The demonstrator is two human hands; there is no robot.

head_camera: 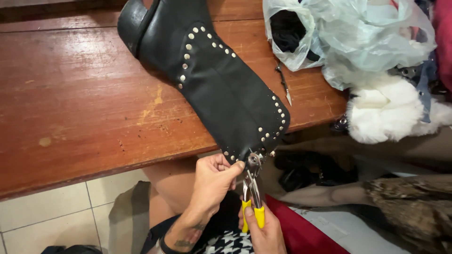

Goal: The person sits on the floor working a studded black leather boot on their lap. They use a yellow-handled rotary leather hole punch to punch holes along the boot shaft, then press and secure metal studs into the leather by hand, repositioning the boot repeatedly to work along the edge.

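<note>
Both of my hands work at the 6 o'clock edge of the view. My right hand is clenched around the yellow handles of the pliers, whose metal nose points up toward 12 o'clock and meets the studded top edge of the black boot. My left hand pinches that same leather edge just beside the pliers' nose, thumb and fingers closed on it. The boot lies on its side on the red-brown wooden table, shaft overhanging the near edge, heel toward 11 o'clock; rows of round metal studs line its borders. At 1 o'clock from the boot shaft, a thin metal awl rests on the table. Beyond it, at 2 o'clock, sit translucent plastic bags and a piece of white fur.
</note>
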